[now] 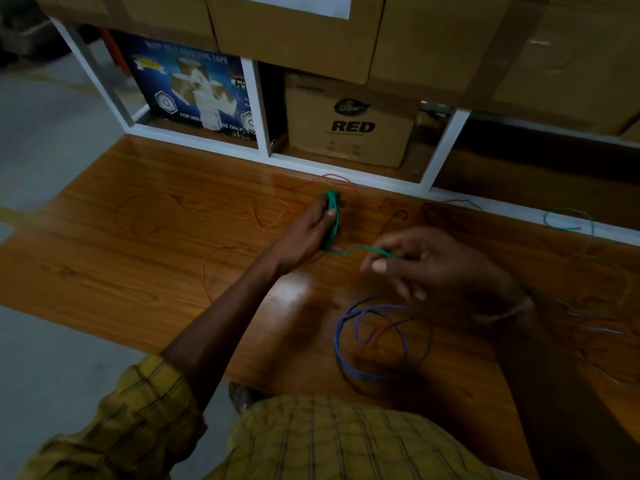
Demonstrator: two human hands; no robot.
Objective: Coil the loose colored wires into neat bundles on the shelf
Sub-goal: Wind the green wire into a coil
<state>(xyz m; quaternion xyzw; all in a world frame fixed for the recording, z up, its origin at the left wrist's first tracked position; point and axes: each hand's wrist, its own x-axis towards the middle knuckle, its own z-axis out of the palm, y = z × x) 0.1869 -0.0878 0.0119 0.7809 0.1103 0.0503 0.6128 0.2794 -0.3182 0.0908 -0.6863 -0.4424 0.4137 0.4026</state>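
Observation:
A green wire coil (333,216) is wound around the fingers of my left hand (308,233), which is stretched out over the wooden shelf board (138,258). The coil's free end (356,250) runs right to my right hand (426,265), where thumb and fingertips pinch it. Below my right hand a loose blue wire (349,341) lies in rough loops on the board, tangled with a dark wire. Thin red and orange wires (211,271) lie scattered across the board's left and far side.
White shelf compartments behind the board hold a blue adhesive-tape box (194,91) and a brown "RED" carton (349,123). Large cartons (450,36) are stacked above. More green and blue wires (568,220) lie at the right. Grey floor is on the left.

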